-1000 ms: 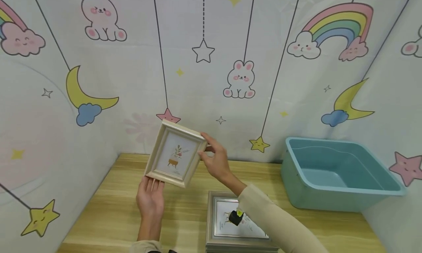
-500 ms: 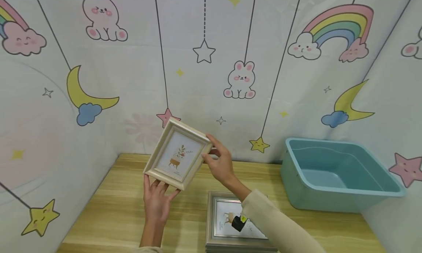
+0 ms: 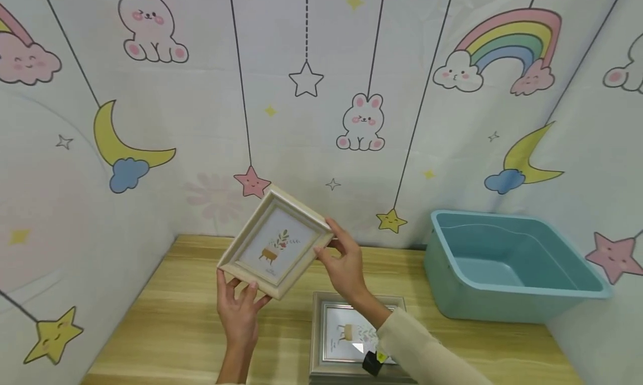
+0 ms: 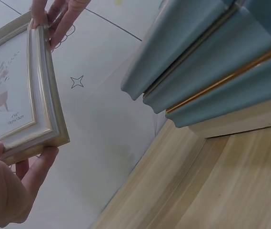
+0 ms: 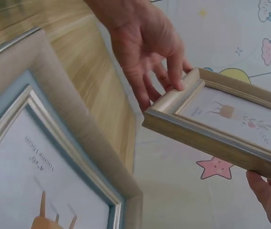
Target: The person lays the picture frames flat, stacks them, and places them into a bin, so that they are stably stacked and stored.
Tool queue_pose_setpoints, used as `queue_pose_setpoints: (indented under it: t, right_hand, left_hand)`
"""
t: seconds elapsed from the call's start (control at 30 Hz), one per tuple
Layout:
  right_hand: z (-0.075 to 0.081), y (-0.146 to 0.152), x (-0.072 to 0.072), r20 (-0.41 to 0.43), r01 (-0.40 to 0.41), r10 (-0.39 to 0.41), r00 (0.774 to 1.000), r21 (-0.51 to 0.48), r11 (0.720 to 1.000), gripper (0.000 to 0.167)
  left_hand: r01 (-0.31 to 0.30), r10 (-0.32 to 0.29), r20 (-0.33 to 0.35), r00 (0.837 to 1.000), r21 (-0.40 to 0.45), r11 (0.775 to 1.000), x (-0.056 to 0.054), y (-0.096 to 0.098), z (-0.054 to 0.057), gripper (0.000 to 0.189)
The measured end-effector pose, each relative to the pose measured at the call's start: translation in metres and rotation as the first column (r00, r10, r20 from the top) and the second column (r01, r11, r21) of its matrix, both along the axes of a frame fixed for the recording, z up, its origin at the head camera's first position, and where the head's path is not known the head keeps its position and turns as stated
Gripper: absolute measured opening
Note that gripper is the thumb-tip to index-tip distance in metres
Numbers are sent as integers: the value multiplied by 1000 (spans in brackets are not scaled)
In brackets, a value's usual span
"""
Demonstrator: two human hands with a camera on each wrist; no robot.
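Observation:
Raised and tilted above the table is a small cream picture frame point(image 3: 275, 242) with a potted-plant print. My left hand point(image 3: 238, 318) grips its lower edge, the thumb and fingers on either side of the moulding, as the left wrist view shows. At the frame's upper right edge, my right hand point(image 3: 345, 266) pinches the border between thumb and fingers. Below the right forearm lies a stack of picture frames point(image 3: 317, 340), the top one holding a similar print. Stacked edges point(image 4: 192, 62) in the left wrist view look bluish. The right sleeve partly covers the stack.
A blue-green plastic tub point(image 3: 512, 301) stands on the wooden table point(image 3: 166, 318) at the right. Printed curtain walls point(image 3: 321, 150) with rabbits, stars and moons enclose the back and sides. A small black device point(image 3: 372, 364) sits near the right wrist.
The held frame has tilted further clockwise and sunk slightly on its right side. My left hand has gone from an upturned palm under the frame to gripping its lower edge.

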State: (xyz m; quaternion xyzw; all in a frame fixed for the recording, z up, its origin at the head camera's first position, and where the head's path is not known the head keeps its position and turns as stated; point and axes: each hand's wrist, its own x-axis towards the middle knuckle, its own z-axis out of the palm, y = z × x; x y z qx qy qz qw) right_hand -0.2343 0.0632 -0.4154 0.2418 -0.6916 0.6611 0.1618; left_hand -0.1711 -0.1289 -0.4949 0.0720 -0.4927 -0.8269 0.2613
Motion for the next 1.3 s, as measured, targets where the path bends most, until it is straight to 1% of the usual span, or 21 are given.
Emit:
queue_pose_setpoints:
  t: [0.1, 0.17, 0.23, 0.3, 0.33, 0.37, 0.47, 0.53, 0.6, 0.67, 0.73, 0.83, 0.87, 0.9, 0.93, 1.0, 1.07, 1.1, 1.13, 1.23, 1.3]
  right_hand:
    - [2, 6, 6, 17, 23, -23, 1000, -1, 1000, 54]
    - [5, 12, 11, 18, 49, -50, 999, 34, 998, 49]
    - [8, 17, 15, 17, 68, -70, 997, 101, 993, 45]
    - [10, 22, 18, 17, 92, -97, 995, 198, 976, 45]
    - [10, 25, 20, 25, 88, -96, 995, 233, 969, 45]
    - [10, 27, 22, 45, 82, -97, 994, 260, 962, 47]
    - [6, 33, 24, 122, 46, -83, 989, 282, 958, 49]
    - [2, 37, 25, 173, 16, -63, 983, 263, 965, 48]
    - [-2, 39, 25, 187, 3, -56, 981, 270, 963, 45]
    - [-4, 41, 26, 192, -15, -44, 980, 297, 955, 46]
    - [-5, 42, 27, 188, -28, -40, 981, 345, 938, 50]
    - [-5, 43, 29, 210, -57, -31, 977, 400, 915, 59]
    - [-5, 44, 29, 226, -68, -28, 974, 403, 913, 61]
    - [-5, 44, 29, 247, -78, -25, 969, 398, 914, 62]
    - [-5, 45, 28, 271, -84, -25, 962, 385, 919, 61]
    - [-5, 45, 27, 322, -88, -27, 946, 338, 937, 55]
    - [-5, 46, 25, 382, -82, -33, 924, 282, 956, 50]
    - [-5, 47, 24, 407, -78, -35, 913, 257, 963, 48]
    - [-5, 48, 24, 425, -68, -42, 904, 241, 968, 46]
    - [-8, 50, 22, 464, -57, -49, 884, 211, 976, 46]
    - [-10, 52, 22, 473, -50, -50, 880, 195, 979, 44]
  left_hand:
    - [-31, 30, -12, 999, -68, 997, 4, -2, 1, 90]
    - [-48, 44, -34, 998, -119, 992, 6, -4, 2, 88]
    - [-75, 65, -60, 996, -178, 981, 8, -6, 3, 86]
    - [-107, 86, -101, 991, -230, 967, 10, -7, 4, 85]
    - [-127, 97, -127, 987, -254, 959, 11, -7, 4, 84]
    - [-151, 110, -155, 982, -284, 947, 11, -8, 4, 84]
    - [-227, 144, -233, 962, -385, 895, 11, -8, 5, 83]
    - [-272, 158, -274, 949, -449, 851, 11, -8, 5, 82]
    - [-317, 183, -297, 937, -506, 802, 12, -8, 5, 81]
    - [-350, 203, -313, 928, -544, 763, 13, -8, 6, 79]
    - [-378, 219, -328, 919, -576, 725, 13, -8, 6, 78]
    - [-410, 216, -363, 906, -630, 659, 14, -7, 7, 79]
    - [-414, 212, -371, 904, -643, 644, 15, -7, 7, 79]
    - [-425, 208, -384, 900, -660, 620, 16, -7, 7, 79]
    - [-428, 203, -390, 898, -673, 603, 16, -7, 7, 79]
    - [-426, 193, -392, 899, -689, 587, 17, -6, 7, 79]
    - [-427, 180, -402, 898, -699, 574, 18, -5, 6, 78]
    - [-433, 173, -412, 895, -704, 563, 18, -5, 6, 77]
    - [-431, 165, -415, 895, -706, 562, 18, -5, 6, 77]
    - [-443, 140, -443, 885, -712, 545, 19, -4, 8, 75]
    - [-439, 129, -445, 886, -717, 541, 20, -3, 8, 74]
